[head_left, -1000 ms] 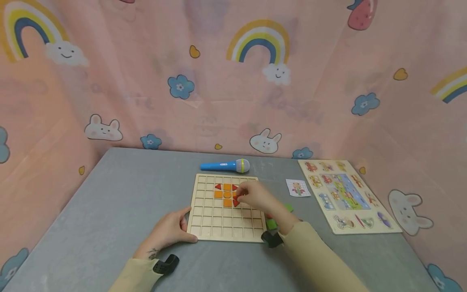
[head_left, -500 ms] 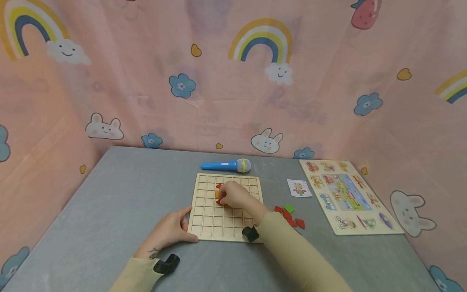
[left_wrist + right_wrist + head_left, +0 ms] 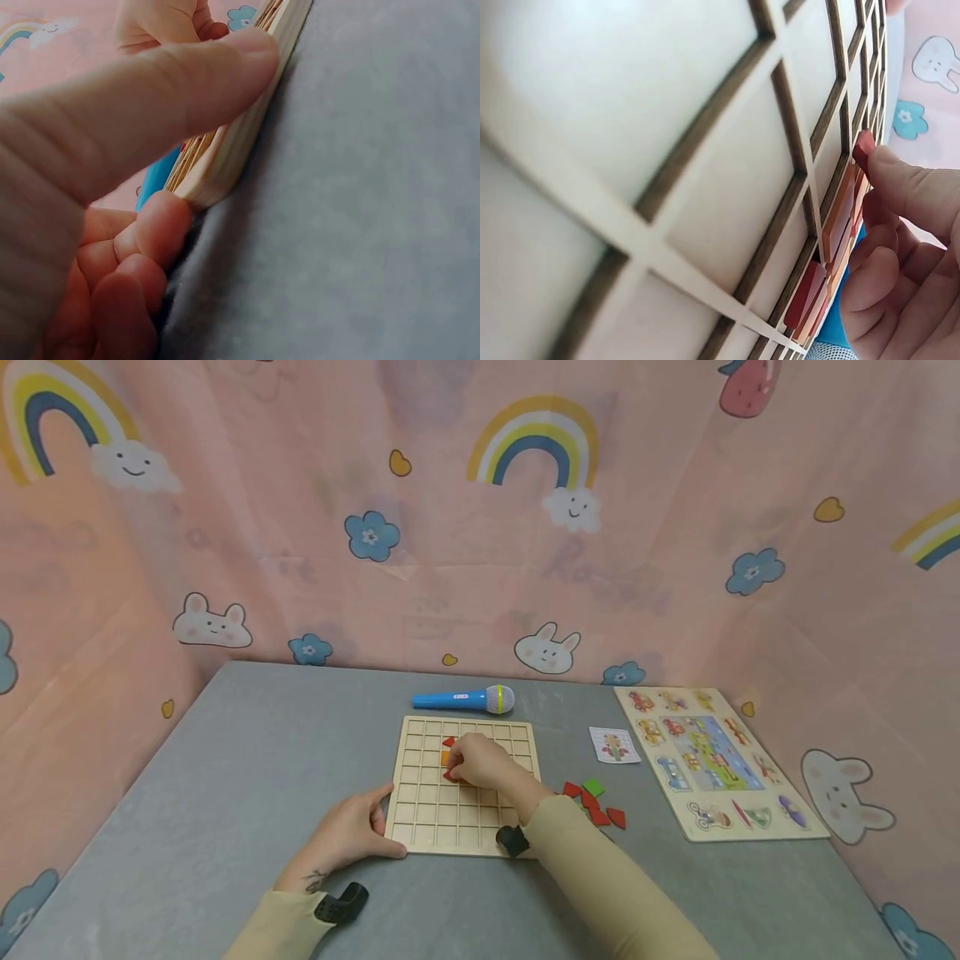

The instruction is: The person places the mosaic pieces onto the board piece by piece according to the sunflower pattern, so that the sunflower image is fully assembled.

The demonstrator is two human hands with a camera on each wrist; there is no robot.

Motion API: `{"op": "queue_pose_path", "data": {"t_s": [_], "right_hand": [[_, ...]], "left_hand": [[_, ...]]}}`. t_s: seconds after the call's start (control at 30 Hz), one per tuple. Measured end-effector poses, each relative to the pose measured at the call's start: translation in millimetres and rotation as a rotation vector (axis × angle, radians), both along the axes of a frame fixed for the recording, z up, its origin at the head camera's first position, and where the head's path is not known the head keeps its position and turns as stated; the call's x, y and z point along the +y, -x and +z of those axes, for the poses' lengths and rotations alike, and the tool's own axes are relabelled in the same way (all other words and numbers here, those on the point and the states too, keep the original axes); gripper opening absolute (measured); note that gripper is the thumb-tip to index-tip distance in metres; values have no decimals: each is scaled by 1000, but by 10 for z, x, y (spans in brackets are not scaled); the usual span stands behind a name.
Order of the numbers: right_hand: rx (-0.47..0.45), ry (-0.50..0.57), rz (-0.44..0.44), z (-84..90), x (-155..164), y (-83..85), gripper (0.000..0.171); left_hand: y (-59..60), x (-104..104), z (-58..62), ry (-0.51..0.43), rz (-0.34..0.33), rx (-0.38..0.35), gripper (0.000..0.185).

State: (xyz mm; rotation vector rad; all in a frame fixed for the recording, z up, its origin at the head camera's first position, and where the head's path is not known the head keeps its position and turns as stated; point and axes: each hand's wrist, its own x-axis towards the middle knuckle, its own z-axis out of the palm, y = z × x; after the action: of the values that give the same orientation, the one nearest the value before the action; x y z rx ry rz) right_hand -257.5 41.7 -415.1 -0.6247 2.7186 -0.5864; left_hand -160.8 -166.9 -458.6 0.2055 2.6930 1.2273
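One grey surface (image 3: 247, 752) carries everything, walled on three sides by a pink curtain (image 3: 450, 527) printed with rainbows, rabbits and flowers. Two boards lie on it: the animal picture puzzle (image 3: 712, 764) at the far right, and the wooden grid board (image 3: 450, 814) in the middle, near the person. The grid board holds a small cluster of orange and red tiles (image 3: 447, 750) in its far rows (most of them hidden under the hand, so no count can be made). Two hands are at the board. The left hand (image 3: 348, 835) rests at its near left corner, thumb laid along the left edge and the other fingers (image 3: 161, 225) curled against the corner's underside, as the left wrist view shows. The right hand (image 3: 483, 764) lies over the tile cluster, its fingers (image 3: 907, 180) bent and pinching a red tile (image 3: 864, 148) at the edge of a cell, beside the orange pieces already seated. One blue toy microphone (image 3: 463, 699) lies just beyond the board's far edge. One small picture card (image 3: 613, 745) sits between the two boards. Right of the grid board is a loose heap of tiles (image 3: 596, 802): about four red and one green, touching one another, partly behind the right sleeve.
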Motion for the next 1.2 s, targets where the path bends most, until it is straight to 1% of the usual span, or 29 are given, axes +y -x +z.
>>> {"op": "queue_pose_path", "data": {"t_s": [0.27,0.43,0.5,0.63,0.77,0.93,1.07,1.13,1.2], "right_hand": [[20,17,11,-23,-11,-10,6],[12,31,-9,23,-8,-6,8],[6,24,-11,48,-6,-10,7],[10,-13,19,39,-1,-19,3],[20,-39,41,-7,-3,-16,5],[17,-36,45,-12,-7,-16,8],[6,-23,49,12,7,-16,7],[5,5,34,49,37,-11,9],[12,45,-1,114,98,3,13]], "left_hand": [[0,1,-4,-8,-6,5,99],[-5,-1,1,-12,-6,5,99],[-7,-2,5,-12,-5,4,99],[-7,-6,5,-12,-2,2,99],[-3,-7,0,-10,-4,6,99],[-3,-8,-1,-2,-1,2,99],[-4,-7,0,-1,5,-5,99],[-5,-4,1,0,7,-6,99],[-5,-1,2,-4,7,-6,99]]}}
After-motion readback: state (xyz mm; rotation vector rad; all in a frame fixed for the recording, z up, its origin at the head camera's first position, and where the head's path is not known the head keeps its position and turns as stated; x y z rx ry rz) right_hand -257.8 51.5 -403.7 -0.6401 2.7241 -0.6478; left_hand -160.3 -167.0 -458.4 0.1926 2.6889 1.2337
